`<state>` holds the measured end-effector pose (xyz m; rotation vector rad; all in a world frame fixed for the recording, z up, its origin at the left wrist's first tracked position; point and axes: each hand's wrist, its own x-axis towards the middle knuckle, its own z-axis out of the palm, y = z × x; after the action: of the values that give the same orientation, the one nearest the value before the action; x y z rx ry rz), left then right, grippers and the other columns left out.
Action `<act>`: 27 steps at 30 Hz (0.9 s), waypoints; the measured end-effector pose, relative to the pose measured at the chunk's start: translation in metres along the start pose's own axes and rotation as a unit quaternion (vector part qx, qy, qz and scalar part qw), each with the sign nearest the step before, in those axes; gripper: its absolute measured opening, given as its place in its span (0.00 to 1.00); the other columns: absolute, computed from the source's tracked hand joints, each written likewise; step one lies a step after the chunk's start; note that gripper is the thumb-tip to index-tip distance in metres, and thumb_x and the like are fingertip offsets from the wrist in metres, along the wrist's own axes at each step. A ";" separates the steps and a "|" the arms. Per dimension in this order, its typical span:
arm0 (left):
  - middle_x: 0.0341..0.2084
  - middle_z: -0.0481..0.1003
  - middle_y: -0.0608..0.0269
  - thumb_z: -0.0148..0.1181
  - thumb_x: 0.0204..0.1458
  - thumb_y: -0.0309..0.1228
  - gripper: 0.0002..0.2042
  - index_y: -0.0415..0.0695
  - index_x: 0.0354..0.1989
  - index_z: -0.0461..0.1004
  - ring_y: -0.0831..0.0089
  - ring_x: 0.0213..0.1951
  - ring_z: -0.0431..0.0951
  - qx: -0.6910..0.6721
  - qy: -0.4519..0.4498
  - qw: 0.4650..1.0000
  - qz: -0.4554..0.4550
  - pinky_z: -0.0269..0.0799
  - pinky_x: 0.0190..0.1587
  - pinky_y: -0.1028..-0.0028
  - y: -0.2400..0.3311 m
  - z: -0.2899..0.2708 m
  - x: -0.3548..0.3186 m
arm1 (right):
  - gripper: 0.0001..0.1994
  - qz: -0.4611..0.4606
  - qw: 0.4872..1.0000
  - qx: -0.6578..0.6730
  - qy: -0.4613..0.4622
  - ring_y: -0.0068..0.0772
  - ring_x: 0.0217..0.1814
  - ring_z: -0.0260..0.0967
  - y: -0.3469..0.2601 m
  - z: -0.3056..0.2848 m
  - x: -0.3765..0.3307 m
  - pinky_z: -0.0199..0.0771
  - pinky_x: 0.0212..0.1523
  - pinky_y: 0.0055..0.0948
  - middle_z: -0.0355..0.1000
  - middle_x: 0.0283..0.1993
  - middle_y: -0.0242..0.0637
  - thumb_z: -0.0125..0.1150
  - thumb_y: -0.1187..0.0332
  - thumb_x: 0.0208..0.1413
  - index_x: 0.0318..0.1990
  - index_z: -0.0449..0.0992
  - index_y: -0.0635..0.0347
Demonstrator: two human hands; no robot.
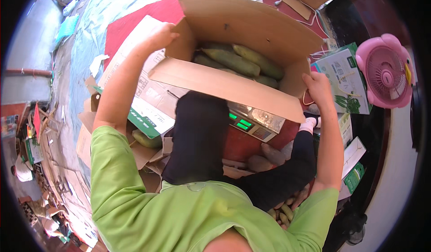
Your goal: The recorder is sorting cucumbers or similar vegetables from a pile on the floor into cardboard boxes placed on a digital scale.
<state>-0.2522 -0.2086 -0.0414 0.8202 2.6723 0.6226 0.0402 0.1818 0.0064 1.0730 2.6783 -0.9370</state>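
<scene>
An open brown cardboard box (224, 83) sits on a digital scale (251, 121) with a green lit display. Inside the box lie several long green vegetables (233, 61). My left hand (159, 35) grips the box's left wall near its top corner. My right hand (316, 86) holds the box's right front corner. My knees in black trousers are bent under the box, and my green shirt fills the lower part of the view.
A pink table fan (386, 70) stands at the right beside a white and green printed carton (343, 77). Flattened cartons (148, 103) lie at the left on a red and blue floor covering. More green vegetables (283, 214) lie by my right knee.
</scene>
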 end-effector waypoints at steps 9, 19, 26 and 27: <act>0.37 0.75 0.39 0.57 0.46 0.28 0.15 0.38 0.43 0.74 0.43 0.43 0.73 0.060 0.070 0.996 0.007 0.69 0.46 0.56 -0.152 -0.056 -0.049 | 0.15 -0.160 0.978 -0.103 -0.083 0.54 0.40 0.74 -0.094 0.149 0.022 0.74 0.43 0.46 0.75 0.35 0.51 0.58 0.56 0.51 0.31 0.80 0.59; 0.19 0.75 0.56 0.53 0.48 0.21 0.12 0.38 0.41 0.77 0.69 0.15 0.73 0.068 -0.068 0.947 -0.308 0.69 0.20 0.65 -0.224 -0.085 -0.111 | 0.13 -0.155 0.871 0.163 -0.436 0.25 0.35 0.74 -0.124 0.214 0.017 0.74 0.37 0.27 0.77 0.30 0.36 0.52 0.64 0.58 0.33 0.79 0.65; 0.28 0.74 0.38 0.51 0.51 0.31 0.12 0.34 0.26 0.75 0.42 0.35 0.74 0.160 0.003 0.981 -0.105 0.71 0.38 0.55 -0.137 -0.070 -0.079 | 0.10 -0.090 0.933 0.249 -0.242 0.22 0.27 0.70 -0.034 0.191 0.022 0.71 0.31 0.26 0.74 0.26 0.33 0.55 0.66 0.53 0.33 0.78 0.63; 0.27 0.73 0.37 0.52 0.50 0.30 0.11 0.34 0.25 0.75 0.42 0.35 0.74 0.191 -0.015 0.979 -0.073 0.70 0.37 0.54 -0.112 -0.070 -0.083 | 0.09 -0.062 0.943 0.226 -0.238 0.21 0.27 0.70 -0.023 0.183 0.011 0.72 0.31 0.26 0.75 0.27 0.33 0.57 0.67 0.52 0.33 0.77 0.63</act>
<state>-0.2644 -0.3628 -0.0231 0.7036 2.8335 0.0574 -0.0053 0.0688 -0.1326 0.6195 2.1983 -1.6480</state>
